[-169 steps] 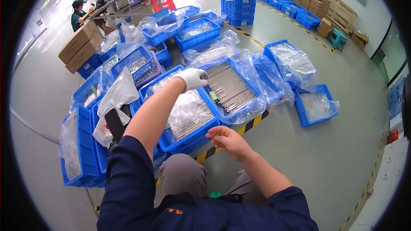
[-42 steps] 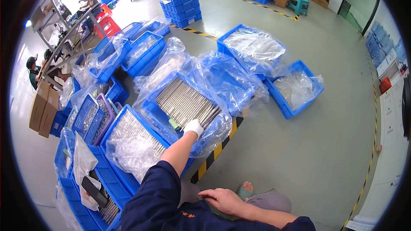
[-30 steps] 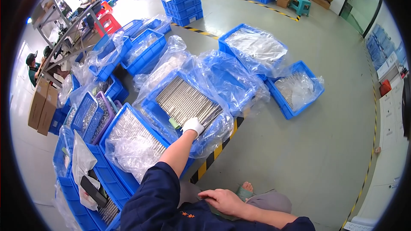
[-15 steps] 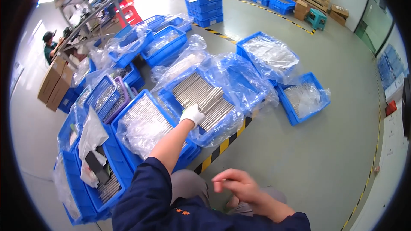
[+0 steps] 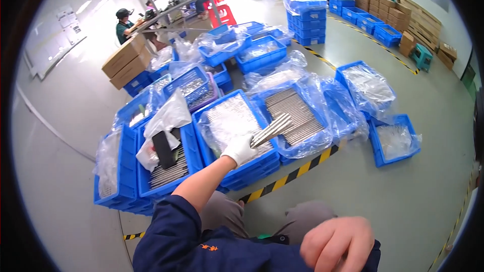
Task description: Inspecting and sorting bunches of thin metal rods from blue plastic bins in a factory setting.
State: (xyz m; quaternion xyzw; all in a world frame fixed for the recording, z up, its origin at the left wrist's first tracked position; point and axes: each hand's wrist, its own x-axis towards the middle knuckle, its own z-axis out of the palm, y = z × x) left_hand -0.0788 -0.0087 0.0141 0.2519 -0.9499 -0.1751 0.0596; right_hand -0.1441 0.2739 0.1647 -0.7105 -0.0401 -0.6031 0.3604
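Note:
My left hand [image 5: 239,150], in a white glove, is closed around a bundle of thin metal rods [image 5: 273,129] that points up and to the right. It hangs over the near right part of a blue crate [image 5: 253,172] filled with pale rods partly under clear plastic. Just right of that, rows of silver rods [image 5: 295,116] lie in a plastic-lined blue crate. At the lower right is my bare right hand [image 5: 340,244], its fingers curled in and away from the crates. Whatever those fingers hold, if anything, is hidden.
On the left, a crate of rods carries a black block [image 5: 163,150] and a white bag [image 5: 174,113]. A small crate [image 5: 397,141] stands at the right on the floor. Yellow-black tape [image 5: 297,172] runs along the crates. People sit near a workbench at the back left.
My left hand has lifted the rods from the right crate and carried them toward the crate to its left. My right hand has moved right and nearer. The view has turned left.

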